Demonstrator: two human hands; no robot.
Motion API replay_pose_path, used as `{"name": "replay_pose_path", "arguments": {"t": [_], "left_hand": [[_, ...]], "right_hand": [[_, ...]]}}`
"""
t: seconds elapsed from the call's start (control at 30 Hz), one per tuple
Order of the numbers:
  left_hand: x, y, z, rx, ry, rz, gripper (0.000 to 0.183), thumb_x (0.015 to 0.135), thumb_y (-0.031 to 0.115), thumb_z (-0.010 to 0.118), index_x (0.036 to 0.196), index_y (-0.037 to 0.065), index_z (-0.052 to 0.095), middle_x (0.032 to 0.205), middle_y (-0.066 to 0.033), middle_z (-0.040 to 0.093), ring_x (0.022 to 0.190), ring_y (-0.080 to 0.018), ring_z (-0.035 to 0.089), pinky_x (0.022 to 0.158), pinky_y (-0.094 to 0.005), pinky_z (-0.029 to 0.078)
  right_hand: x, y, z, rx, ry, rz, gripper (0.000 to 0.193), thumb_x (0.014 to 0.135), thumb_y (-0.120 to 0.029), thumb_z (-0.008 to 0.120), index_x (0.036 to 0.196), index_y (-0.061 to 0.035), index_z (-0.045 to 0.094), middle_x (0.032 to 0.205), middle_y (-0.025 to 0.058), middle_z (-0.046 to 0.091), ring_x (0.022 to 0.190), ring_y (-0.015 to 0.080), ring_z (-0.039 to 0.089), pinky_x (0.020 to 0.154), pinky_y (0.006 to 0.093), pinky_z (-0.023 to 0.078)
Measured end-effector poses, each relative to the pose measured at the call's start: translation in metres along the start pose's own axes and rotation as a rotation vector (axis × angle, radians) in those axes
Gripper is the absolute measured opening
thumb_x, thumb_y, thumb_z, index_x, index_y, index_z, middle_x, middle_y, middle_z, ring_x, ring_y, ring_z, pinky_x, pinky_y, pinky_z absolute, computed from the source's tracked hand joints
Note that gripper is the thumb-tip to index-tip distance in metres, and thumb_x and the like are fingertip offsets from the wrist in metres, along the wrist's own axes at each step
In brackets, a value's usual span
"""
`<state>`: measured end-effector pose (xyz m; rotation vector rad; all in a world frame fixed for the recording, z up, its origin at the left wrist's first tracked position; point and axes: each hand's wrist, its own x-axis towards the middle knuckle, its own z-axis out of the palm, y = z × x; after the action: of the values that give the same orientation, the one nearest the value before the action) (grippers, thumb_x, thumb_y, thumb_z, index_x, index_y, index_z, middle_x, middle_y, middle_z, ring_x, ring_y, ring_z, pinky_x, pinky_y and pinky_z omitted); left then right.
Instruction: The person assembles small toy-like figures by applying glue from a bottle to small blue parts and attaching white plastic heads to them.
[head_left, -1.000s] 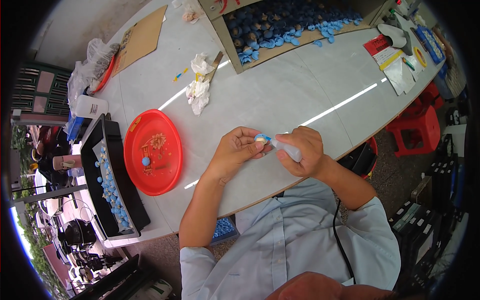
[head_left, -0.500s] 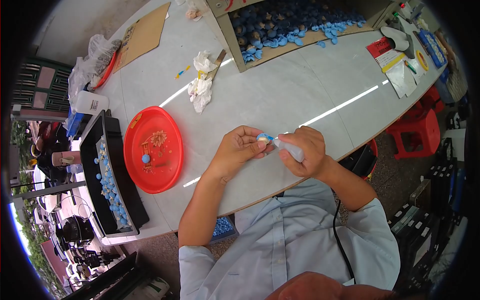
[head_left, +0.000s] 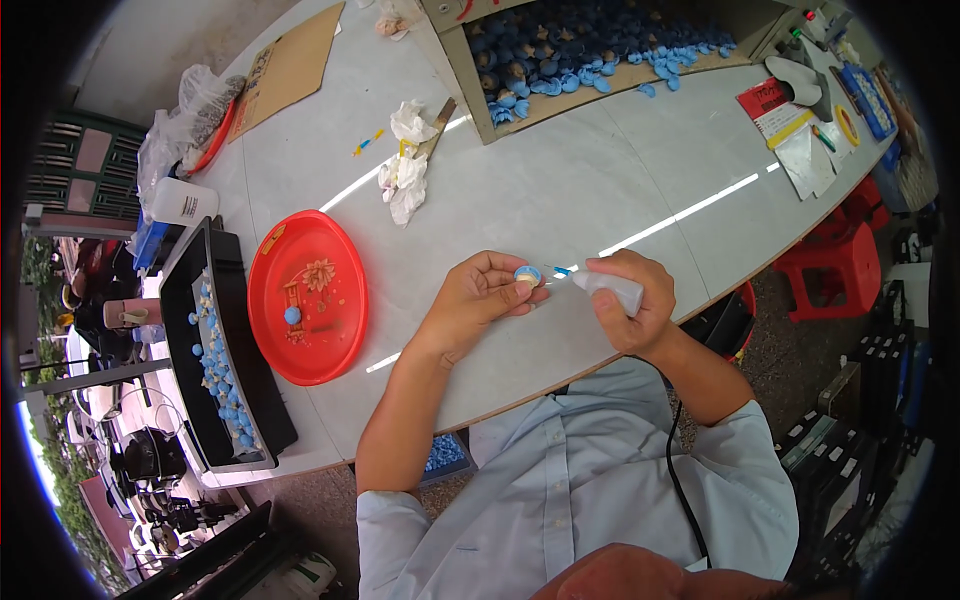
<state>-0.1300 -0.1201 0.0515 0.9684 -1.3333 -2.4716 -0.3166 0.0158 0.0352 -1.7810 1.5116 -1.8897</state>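
Note:
Between the thumb and fingers of my left hand (head_left: 487, 296) is a small round blue-and-cream piece (head_left: 526, 276). My right hand (head_left: 637, 300) is wrapped round a translucent white squeeze bottle (head_left: 612, 292). Its blue nozzle tip (head_left: 560, 269) points left, a short gap away from the round piece. Both hands are above the grey table (head_left: 540, 190), close to its front edge. To their left stands a red round tray (head_left: 352, 340) with a single blue ball (head_left: 292, 315) in it.
A black bin (head_left: 255, 380) of blue and cream pieces stands at the far left. Crumpled tissues (head_left: 408, 190) lie beyond my hands. At the back, an open box (head_left: 470, 95) holds many blue shells. Papers (head_left: 790, 140) and a red stool (head_left: 835, 265) are at the right.
My right hand has drawn the bottle back to the right, so its nozzle has come away from the round piece. My left hand stays nearly still, gripping the piece.

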Motion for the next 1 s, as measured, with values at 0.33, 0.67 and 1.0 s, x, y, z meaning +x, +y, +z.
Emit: {"name": "replay_pose_path", "arguments": {"t": [0.33,0.67,1.0], "left_hand": [[0.000,0.002,-0.001,-0.059,-0.010,-0.011,0.031,0.089,0.003,0.068,0.116,-0.001,0.054,0.115,-0.0164,0.065,0.107,-0.0257,0.067,0.088,-0.0286,0.056],[0.001,-0.002,-0.002,-0.058,-0.057,0.062,0.036,0.085,-0.002,0.070,0.116,-0.001,0.053,0.118,-0.0193,0.064,0.106,-0.0228,0.065,0.094,-0.0328,0.054],[0.001,-0.002,-0.003,-0.058,-0.069,0.076,0.034,0.085,-0.001,0.070,0.114,0.001,0.053,0.120,-0.0205,0.063,0.106,-0.0218,0.065,0.095,-0.0329,0.053]], "right_hand": [[-0.005,0.000,-0.001,-0.001,-0.010,0.075,0.028,0.088,-0.013,0.061,0.108,0.0056,0.060,0.084,0.0131,0.066,0.063,0.0169,0.060,0.058,0.0278,0.048],[0.003,-0.003,0.007,-0.020,-0.088,-0.035,0.022,0.074,-0.004,0.069,0.095,0.0009,0.064,0.069,0.0108,0.062,0.050,0.0225,0.052,0.048,0.0330,0.039],[0.004,-0.003,0.009,-0.038,-0.096,-0.029,0.022,0.073,-0.003,0.069,0.094,0.0007,0.064,0.070,0.0108,0.064,0.052,0.0228,0.055,0.050,0.0325,0.043]]}}
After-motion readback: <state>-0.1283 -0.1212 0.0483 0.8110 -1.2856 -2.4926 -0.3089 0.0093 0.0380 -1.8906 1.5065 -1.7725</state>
